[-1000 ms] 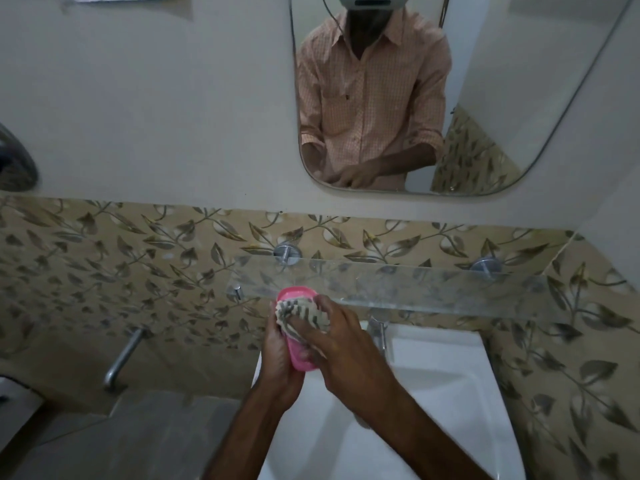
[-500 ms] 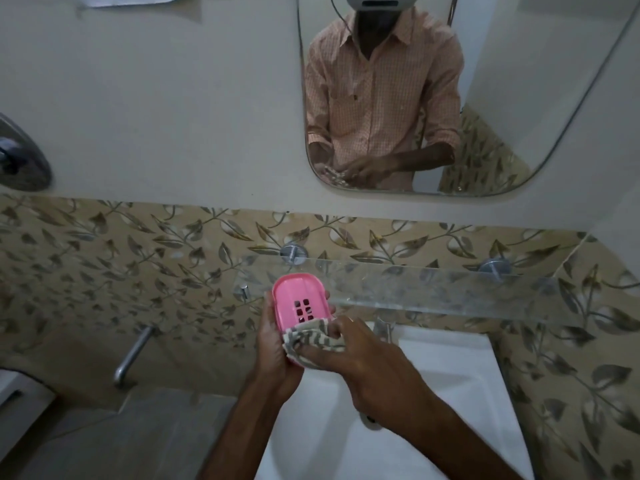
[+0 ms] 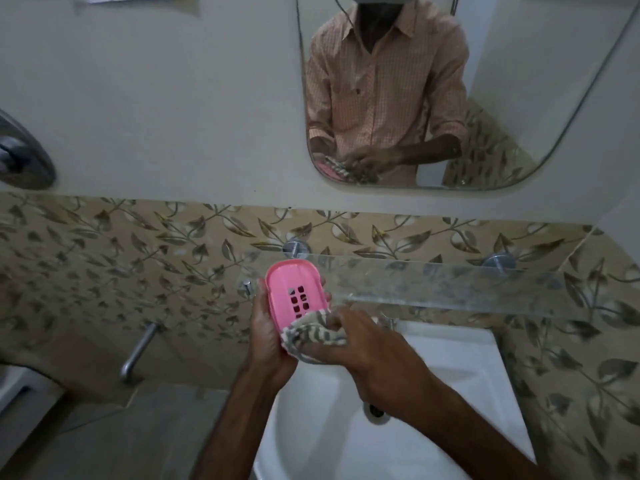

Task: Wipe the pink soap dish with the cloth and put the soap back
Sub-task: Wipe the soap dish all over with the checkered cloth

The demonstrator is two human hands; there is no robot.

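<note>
You held the pink soap dish [image 3: 295, 294] in your left hand [image 3: 268, 336], tilted with its open face turned up toward you and its far end raised toward the glass shelf [image 3: 440, 284]. Your left fingers [image 3: 325, 296] were curled around the dish from behind, their tips showing at its right edge, the thumb side lying along its left edge. The drain slots in the middle of the dish were uncovered. Your right hand [image 3: 372, 351] gripped the striped cloth [image 3: 313, 336], bunched up, with the fingers pressed together over it and the thumb under it, and pushed it against the near end of the dish. Cloth and dish were touching; the near rim of the dish was hidden beneath the cloth. Both hands hung above the white sink [image 3: 460, 382], in front of the leaf-patterned tiles [image 3: 138, 251]. A metal tap [image 3: 138, 348] stuck out of the wall well off to the left. In the mirror [image 3: 485, 98] above the shelf, your orange shirt and both hands showed with the dish and the cloth between them. You did not have the soap in sight.
</note>
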